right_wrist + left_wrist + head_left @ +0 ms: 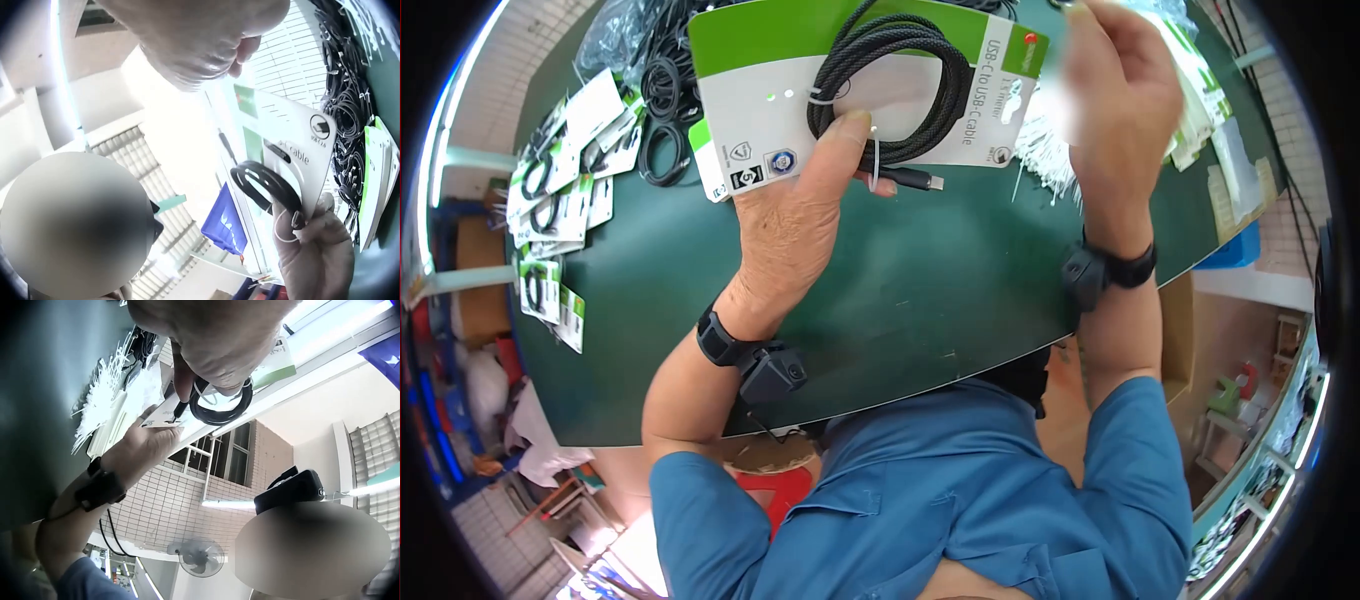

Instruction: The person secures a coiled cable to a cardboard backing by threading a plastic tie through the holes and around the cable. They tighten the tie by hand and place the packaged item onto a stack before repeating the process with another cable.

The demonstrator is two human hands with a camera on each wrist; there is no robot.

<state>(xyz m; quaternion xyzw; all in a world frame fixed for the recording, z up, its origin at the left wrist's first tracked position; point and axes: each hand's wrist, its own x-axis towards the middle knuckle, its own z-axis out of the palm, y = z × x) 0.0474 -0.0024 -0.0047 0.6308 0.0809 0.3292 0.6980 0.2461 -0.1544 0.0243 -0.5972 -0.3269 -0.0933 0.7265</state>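
Note:
My left hand (795,220) grips a green and white card (760,110) printed "USB-C to USB-C cable", thumb over its front lower edge. A coiled black braided cable (955,105) lies against the card, bound with white ties; its metal plug (937,183) sticks out below. The thumb presses at the coil's lower side. In the right wrist view the coil (265,181) stands out from the card (312,150). My right hand (1130,110) is raised beside the card's right end, fingers curled; I cannot tell whether it pinches anything, its fingertips being partly blurred.
Carded cables (560,190) lie piled on the green table (960,270) at the left. Loose black cables (665,90) are heaped at the back. White ties (1048,155) spread behind the right hand, with stacked green and white cards (1195,90) farther right.

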